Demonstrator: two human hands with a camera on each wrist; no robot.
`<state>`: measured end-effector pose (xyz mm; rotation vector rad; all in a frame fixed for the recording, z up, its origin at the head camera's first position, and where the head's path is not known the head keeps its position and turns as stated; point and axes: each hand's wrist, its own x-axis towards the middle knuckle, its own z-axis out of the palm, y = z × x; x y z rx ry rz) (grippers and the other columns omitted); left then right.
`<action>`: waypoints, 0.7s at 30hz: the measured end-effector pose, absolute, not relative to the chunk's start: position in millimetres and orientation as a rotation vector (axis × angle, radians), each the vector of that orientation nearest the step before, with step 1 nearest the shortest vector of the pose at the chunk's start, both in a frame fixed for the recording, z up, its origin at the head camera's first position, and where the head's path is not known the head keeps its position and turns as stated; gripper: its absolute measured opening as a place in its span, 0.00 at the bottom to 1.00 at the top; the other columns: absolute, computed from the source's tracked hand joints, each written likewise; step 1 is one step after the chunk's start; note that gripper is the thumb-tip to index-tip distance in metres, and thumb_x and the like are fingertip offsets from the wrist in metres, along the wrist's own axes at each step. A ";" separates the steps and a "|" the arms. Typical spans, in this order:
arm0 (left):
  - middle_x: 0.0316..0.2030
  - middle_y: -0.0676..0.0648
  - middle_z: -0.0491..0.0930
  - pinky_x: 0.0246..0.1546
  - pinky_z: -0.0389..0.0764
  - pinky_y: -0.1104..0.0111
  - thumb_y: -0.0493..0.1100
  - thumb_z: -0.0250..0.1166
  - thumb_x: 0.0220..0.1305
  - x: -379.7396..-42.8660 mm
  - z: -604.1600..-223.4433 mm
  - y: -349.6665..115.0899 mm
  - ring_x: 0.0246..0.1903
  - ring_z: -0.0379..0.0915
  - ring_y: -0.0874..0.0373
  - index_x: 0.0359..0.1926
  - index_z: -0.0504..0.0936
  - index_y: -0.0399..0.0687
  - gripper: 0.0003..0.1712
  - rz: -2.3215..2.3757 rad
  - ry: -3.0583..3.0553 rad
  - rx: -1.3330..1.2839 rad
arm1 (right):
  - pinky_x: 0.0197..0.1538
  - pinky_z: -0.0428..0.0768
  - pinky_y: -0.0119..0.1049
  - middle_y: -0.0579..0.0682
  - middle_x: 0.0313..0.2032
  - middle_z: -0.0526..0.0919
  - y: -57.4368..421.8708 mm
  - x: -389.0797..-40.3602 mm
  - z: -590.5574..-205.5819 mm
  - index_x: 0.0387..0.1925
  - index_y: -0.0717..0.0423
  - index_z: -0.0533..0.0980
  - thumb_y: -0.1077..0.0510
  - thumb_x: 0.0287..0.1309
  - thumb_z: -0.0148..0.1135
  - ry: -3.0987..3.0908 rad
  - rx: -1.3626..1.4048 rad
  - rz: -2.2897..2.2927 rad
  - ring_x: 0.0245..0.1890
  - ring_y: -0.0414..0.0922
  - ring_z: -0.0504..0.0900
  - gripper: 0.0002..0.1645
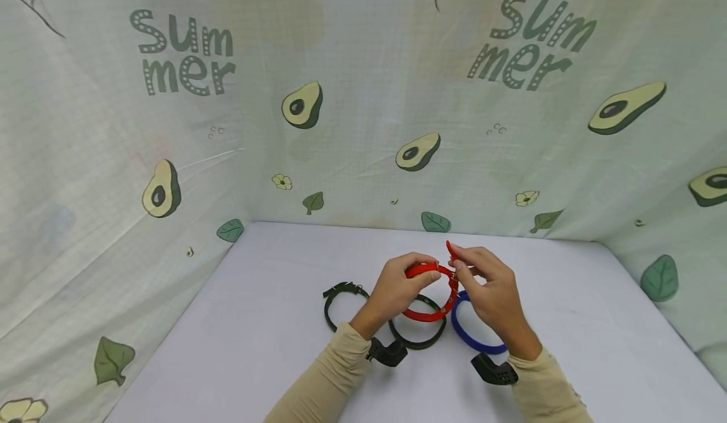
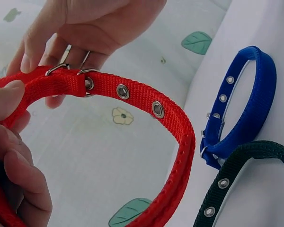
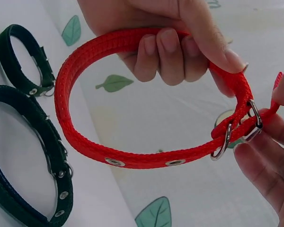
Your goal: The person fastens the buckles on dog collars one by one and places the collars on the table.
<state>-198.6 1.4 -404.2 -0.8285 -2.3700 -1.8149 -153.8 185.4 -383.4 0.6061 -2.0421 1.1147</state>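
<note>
A red collar (image 1: 423, 316) with metal eyelets is held up above the table in a closed loop. My left hand (image 1: 392, 287) grips its band, with fingers curled round it and thumb near the buckle. My right hand (image 1: 494, 290) pinches the strap's free end, which sticks up past the fingertips in the head view. In the right wrist view the strap passes through the metal buckle (image 3: 255, 113), and a D-ring (image 3: 222, 143) sits beside it. Part of the band is hidden behind the left fingers.
On the white table (image 1: 227, 347) lie a dark green collar (image 1: 328, 312) at left, another dark green collar (image 1: 417, 345) below the hands, and a blue collar (image 1: 483, 347) partly behind the right wrist. A printed cloth (image 1: 352, 44) hangs behind the table and at its sides.
</note>
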 end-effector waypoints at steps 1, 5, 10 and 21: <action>0.41 0.57 0.83 0.36 0.82 0.69 0.49 0.70 0.66 -198.7 -404.7 1.5 0.38 0.78 0.63 0.50 0.85 0.50 0.15 -1.812 -2.364 -0.832 | 0.41 0.78 0.20 0.55 0.39 0.83 187.5 -156.6 -387.5 0.51 0.68 0.82 0.79 0.55 0.64 -2.044 0.608 1.104 0.36 0.41 0.81 0.21; 0.39 0.57 0.83 0.35 0.81 0.69 0.48 0.69 0.67 -197.4 -406.9 -0.1 0.37 0.78 0.64 0.50 0.85 0.50 0.14 -1.786 -2.356 -0.855 | 0.42 0.77 0.19 0.50 0.40 0.83 193.2 -163.0 -401.4 0.49 0.61 0.84 0.77 0.57 0.63 -2.064 0.601 1.058 0.38 0.39 0.80 0.19; 0.38 0.56 0.83 0.34 0.81 0.70 0.46 0.69 0.66 -195.5 -409.0 -3.4 0.35 0.77 0.64 0.49 0.85 0.46 0.14 -1.764 -2.326 -0.886 | 0.42 0.77 0.20 0.48 0.40 0.82 192.7 -162.5 -405.7 0.46 0.59 0.85 0.77 0.58 0.61 -2.087 0.606 1.056 0.38 0.39 0.80 0.18; 0.37 0.55 0.83 0.34 0.81 0.71 0.44 0.69 0.66 -197.8 -406.0 -0.1 0.33 0.75 0.64 0.49 0.84 0.46 0.12 -1.721 -2.265 -0.963 | 0.41 0.81 0.24 0.49 0.39 0.81 196.1 -160.9 -400.3 0.41 0.59 0.83 0.79 0.58 0.58 -2.089 0.655 1.162 0.36 0.39 0.80 0.18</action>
